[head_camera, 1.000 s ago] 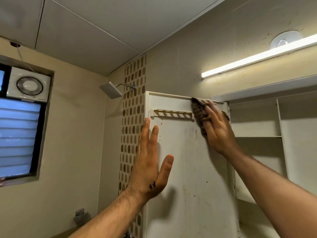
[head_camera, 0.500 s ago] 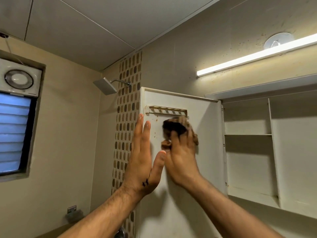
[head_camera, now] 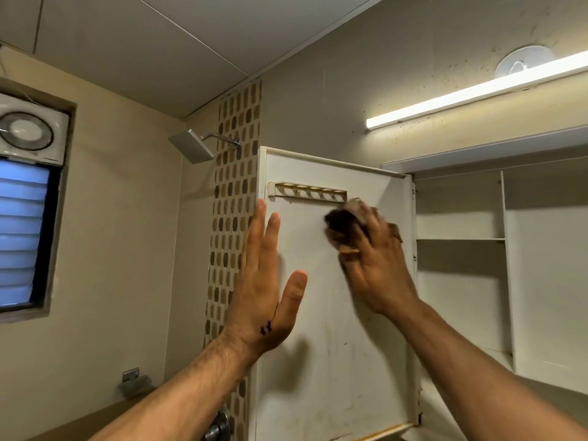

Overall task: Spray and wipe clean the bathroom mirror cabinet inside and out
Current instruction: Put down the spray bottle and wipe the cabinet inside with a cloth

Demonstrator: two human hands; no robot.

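Head view: open cabinet door (head_camera: 334, 313), inner face, is being pressed with a dark cloth (head_camera: 342, 222) bunched under the right hand (head_camera: 378, 268), just below the slotted rack (head_camera: 307, 194). Left hand (head_camera: 264, 281) is being held flat, fingers spread, at the door's free edge.

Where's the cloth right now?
Head view: the brown cloth is bunched in the right hand, pressed on the open cabinet door just below its slotted rack.

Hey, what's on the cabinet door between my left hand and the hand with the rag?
In the head view, nothing: only bare, speckled white door panel lies between the flat left hand and the right hand pressing the dark brown rag.
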